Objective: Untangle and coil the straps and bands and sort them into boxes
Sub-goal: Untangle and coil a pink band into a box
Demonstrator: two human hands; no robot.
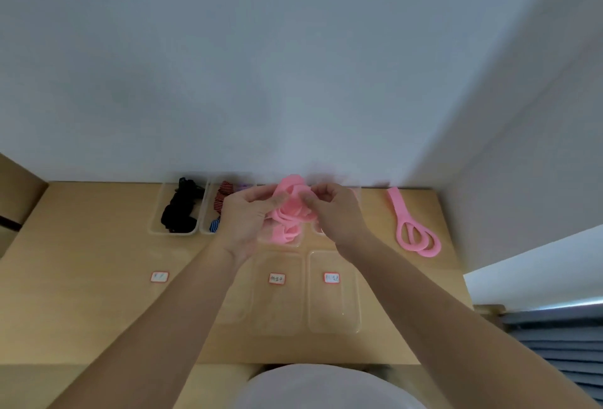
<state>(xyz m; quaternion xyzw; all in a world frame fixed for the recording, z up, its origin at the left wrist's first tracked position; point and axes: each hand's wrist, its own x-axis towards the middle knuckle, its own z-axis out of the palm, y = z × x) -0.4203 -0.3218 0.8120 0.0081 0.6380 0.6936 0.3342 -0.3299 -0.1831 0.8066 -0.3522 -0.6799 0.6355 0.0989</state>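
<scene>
A tangled bunch of pink bands (293, 206) hangs between both hands above the far middle of the wooden table (98, 262). My left hand (243, 216) grips its left side with curled fingers. My right hand (332, 209) pinches its right side. Some pink loops (287, 232) droop into a clear box under the hands. Another pink band (412, 229) lies loose on the table at the far right. A clear box (156, 226) holds black straps (181, 209). The box beside it holds striped red and blue bands (220, 203), partly hidden by my left hand.
Clear lids or shallow trays (334, 310) lie on the near half of the table, with small red-edged labels (332, 277) by them. The wall runs close behind the boxes. A bed edge with grey bedding (554, 327) is at the right.
</scene>
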